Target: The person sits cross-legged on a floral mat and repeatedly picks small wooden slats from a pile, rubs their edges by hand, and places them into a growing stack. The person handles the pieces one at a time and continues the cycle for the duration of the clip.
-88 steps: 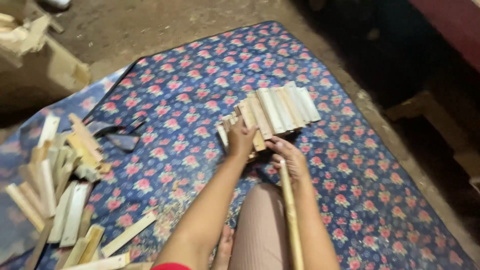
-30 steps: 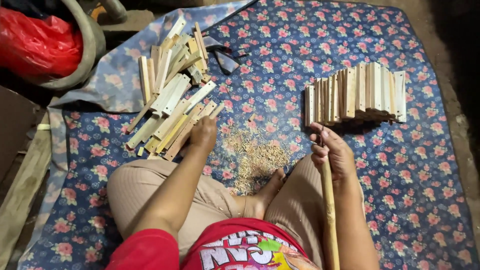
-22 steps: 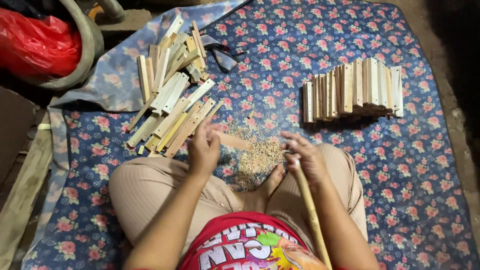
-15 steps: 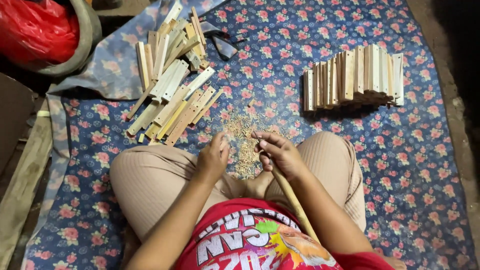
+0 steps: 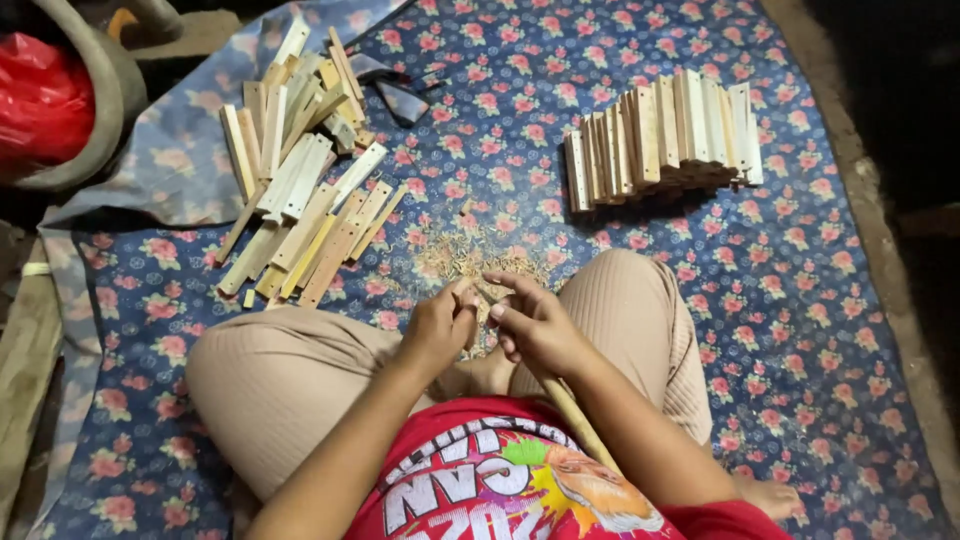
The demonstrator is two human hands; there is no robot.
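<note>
- Here, a long wooden stick (image 5: 578, 420) is being gripped by the right hand (image 5: 535, 325), fingers closed around its upper part; the lower part is running down across the red shirt (image 5: 500, 480).
- The left hand (image 5: 437, 328) is being held just beside the right, fingers curled; a small piece seems to be pinched at the fingertips, but what it is cannot be told.
- Both hands are being kept close together over the lap, between the crossed legs in beige trousers (image 5: 290, 370).
- A patch of wood shavings (image 5: 465, 262) is lying on the floral blue cloth (image 5: 800, 300) right ahead of the hands.
- A loose heap of flat wooden slats (image 5: 300, 190) is lying to the front left, well apart from the hands.
- A neat row of slats standing on edge (image 5: 662, 140) is being kept to the front right, also well apart.
- A red bag (image 5: 45, 100) is being seen at the far left edge, inside a dark curved rim (image 5: 118, 90).
- A bare foot (image 5: 770, 495) is showing at the lower right on the cloth.
</note>
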